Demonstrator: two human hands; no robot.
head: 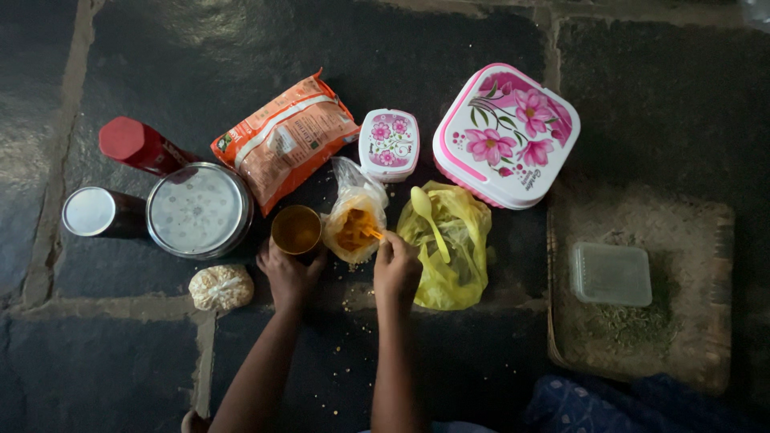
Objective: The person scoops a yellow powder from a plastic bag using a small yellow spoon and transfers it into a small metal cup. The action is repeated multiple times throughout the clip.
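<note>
Fingers (386,240) at plastic bag (355,215) mouth — small cup (296,229) just beside, left hand (289,274) on its rim

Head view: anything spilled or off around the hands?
Yes. Small yellow grains lie scattered on the dark stone floor, below the clear bag of yellow lentils and between the forearms. The right hand dips a small spoon into that bag; the left hand steadies a small cup.
</note>
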